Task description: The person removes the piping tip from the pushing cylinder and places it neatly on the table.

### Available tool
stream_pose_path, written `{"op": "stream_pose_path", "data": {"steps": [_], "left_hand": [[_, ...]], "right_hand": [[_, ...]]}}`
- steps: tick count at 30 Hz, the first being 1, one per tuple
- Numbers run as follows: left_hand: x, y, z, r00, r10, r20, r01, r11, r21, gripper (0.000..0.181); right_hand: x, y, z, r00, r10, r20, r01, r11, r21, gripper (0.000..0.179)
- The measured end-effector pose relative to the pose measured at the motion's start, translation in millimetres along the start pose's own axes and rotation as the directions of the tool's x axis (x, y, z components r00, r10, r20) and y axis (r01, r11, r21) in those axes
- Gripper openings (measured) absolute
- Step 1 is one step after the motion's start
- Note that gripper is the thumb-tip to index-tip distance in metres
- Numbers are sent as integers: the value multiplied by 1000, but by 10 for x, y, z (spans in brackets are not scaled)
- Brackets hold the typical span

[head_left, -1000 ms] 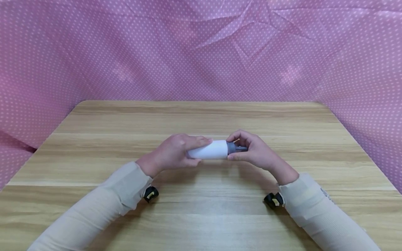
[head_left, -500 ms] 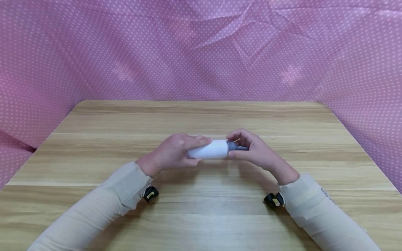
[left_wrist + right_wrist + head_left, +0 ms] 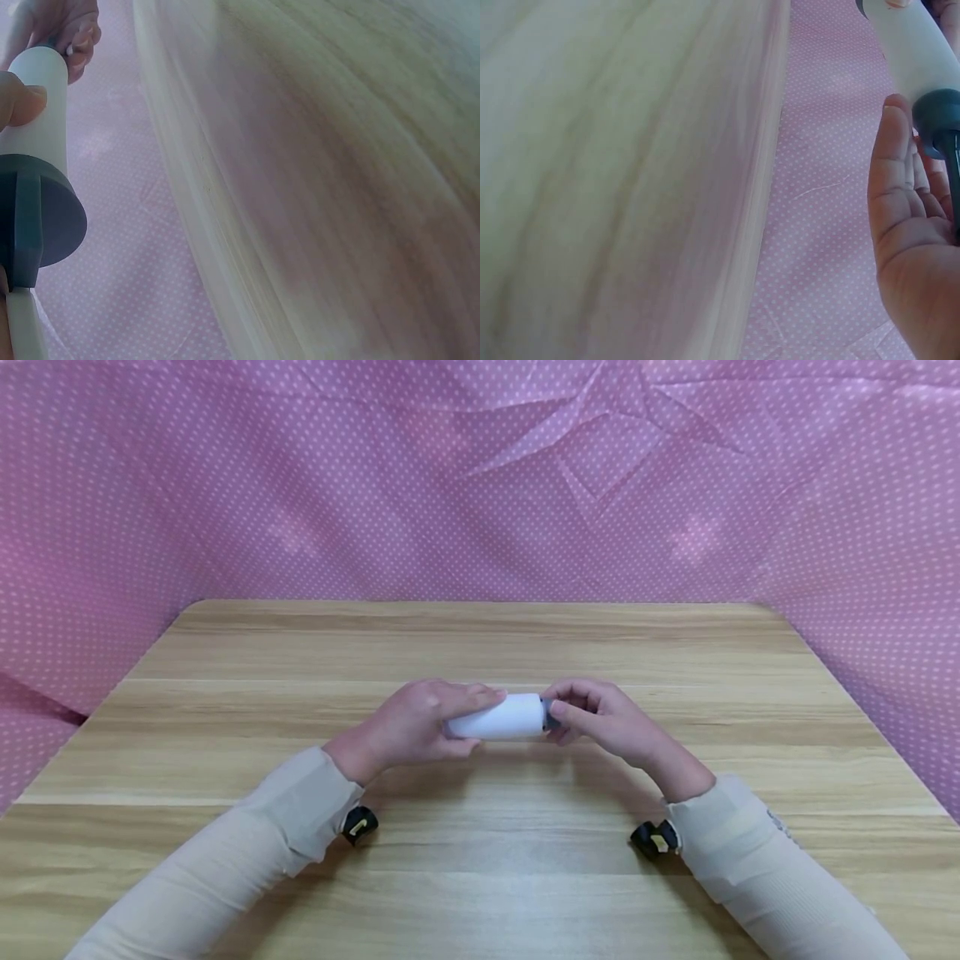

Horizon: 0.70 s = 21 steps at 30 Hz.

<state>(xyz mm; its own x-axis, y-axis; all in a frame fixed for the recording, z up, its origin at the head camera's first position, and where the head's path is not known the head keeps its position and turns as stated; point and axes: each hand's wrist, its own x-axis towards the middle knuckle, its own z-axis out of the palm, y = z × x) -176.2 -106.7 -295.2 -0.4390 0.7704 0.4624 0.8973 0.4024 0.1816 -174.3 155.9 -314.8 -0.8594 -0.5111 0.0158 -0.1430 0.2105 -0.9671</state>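
Note:
A white cylinder (image 3: 502, 717) with a grey end collar (image 3: 552, 722) lies level above the table in the head view. My left hand (image 3: 420, 722) grips its left part, the thumb along its upper side. At that end the left wrist view shows a flared dark grey base (image 3: 56, 214) with a ridge and a white strip below. My right hand (image 3: 600, 718) holds the collar, its thumb laid over it and its fingers curled at the far side. A thin dark grey stem (image 3: 952, 169) sticks out of the collar towards my right palm. What exact tool this is, I cannot tell.
Beneath both hands spreads a light wood-grain table (image 3: 480, 877) with rounded far corners. Pink dotted cloth (image 3: 480, 485) hangs behind it and at both sides. Small black devices, one of them a wrist camera (image 3: 360, 823), are strapped at the sleeve cuffs.
My right thumb has moved up and over the collar, and the fingers have shifted round it, covering the stem in the head view. My left hand and the white cylinder stay nearly still.

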Motion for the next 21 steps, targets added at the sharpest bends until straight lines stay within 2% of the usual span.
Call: {"op": "stream_pose_path", "data": {"steps": [8, 21], "left_hand": [[-3, -11, 28, 1000, 8, -7, -8, 1000, -2, 56], [4, 8, 24, 1000, 13, -6, -13, 1000, 9, 53]], "right_hand": [[-4, 13, -10, 1000, -9, 5, 9, 1000, 3, 28], [-16, 13, -11, 999, -4, -55, 2, 999, -43, 31]]}}
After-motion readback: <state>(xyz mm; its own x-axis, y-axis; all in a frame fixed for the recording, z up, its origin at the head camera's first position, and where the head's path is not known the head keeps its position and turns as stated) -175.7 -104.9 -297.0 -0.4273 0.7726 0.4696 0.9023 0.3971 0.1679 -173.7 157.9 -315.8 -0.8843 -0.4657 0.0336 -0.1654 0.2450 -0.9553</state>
